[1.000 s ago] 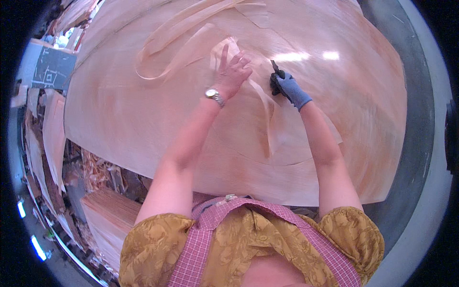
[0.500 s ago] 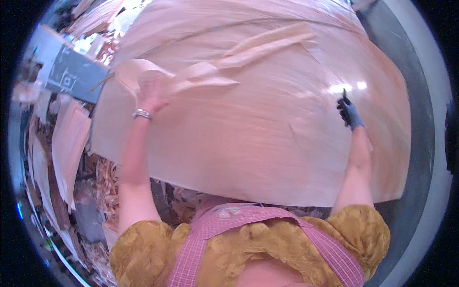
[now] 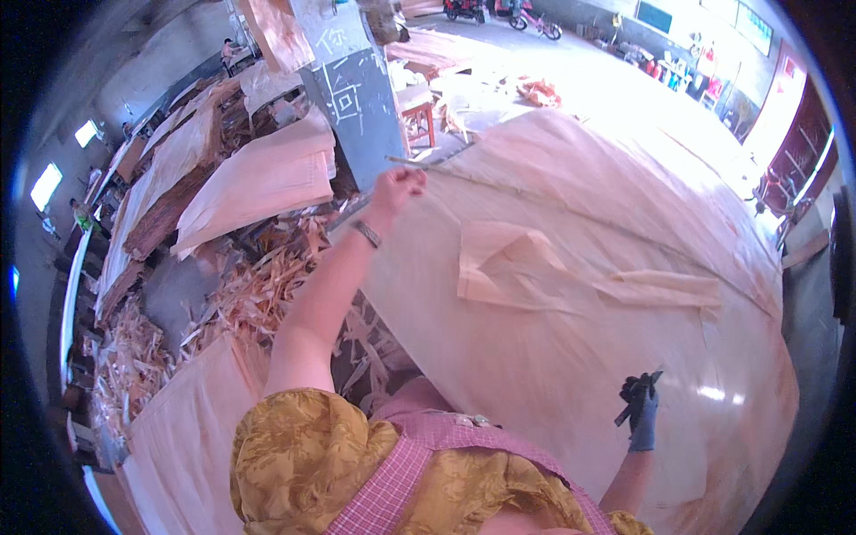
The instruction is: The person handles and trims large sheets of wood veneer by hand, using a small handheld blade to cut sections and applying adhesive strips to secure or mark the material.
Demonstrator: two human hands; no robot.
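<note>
A large sheet of pale wood veneer [image 3: 535, 357] lies spread before me. My left hand [image 3: 399, 189], bare and with a band on its wrist, reaches to the sheet's far left corner. Its fingers are curled close beside the end of a thin stick [image 3: 412, 164]; what they pinch, if anything, is too small to tell. On the right, my right hand [image 3: 638, 412] wears a black and blue-grey glove. It is closed on a slim dark tool [image 3: 658, 375], whose kind I cannot make out, above the sheet. Loose torn veneer strips [image 3: 508, 263] rest on the sheet's middle.
Left of the sheet are heaped veneer scraps [image 3: 259, 299], with stacked veneer sheets [image 3: 187, 169] beyond. A blue-grey pillar [image 3: 361, 125] with chalk marks stands past my left hand. Behind it are a red stool [image 3: 417, 120] and a parked pink bicycle [image 3: 535, 25].
My view has swung left. My left hand has let go of the loose veneer strip and moved to the sheet's far left corner. The right hand still holds the slim dark tool.
</note>
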